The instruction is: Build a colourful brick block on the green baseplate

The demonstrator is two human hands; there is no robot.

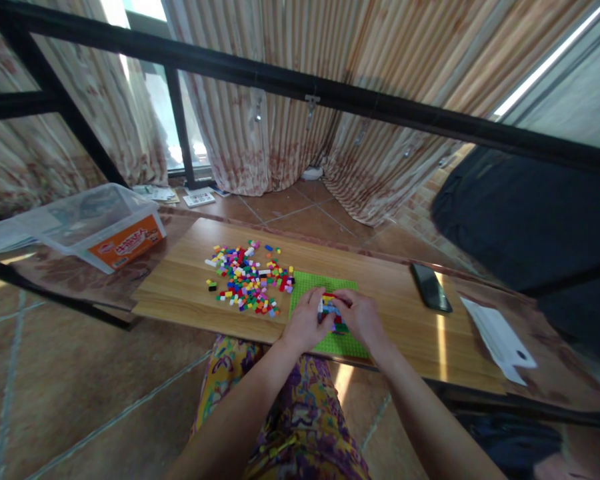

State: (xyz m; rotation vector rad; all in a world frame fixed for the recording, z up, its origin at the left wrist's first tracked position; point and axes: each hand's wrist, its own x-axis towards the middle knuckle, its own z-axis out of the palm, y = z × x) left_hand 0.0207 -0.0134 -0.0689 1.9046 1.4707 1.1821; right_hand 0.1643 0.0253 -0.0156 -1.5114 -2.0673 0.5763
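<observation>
Small multicoloured brick assembly (331,312): on the green baseplate (313,285) at the near edge of the wooden surface (180,283), pinched between both hands, left hand (306,321) and right hand (363,317) closed around its sides. Loose brick pile (247,278) just left of baseplate. Black phone (431,287) well right; clear plastic tub (93,225) far left.
</observation>
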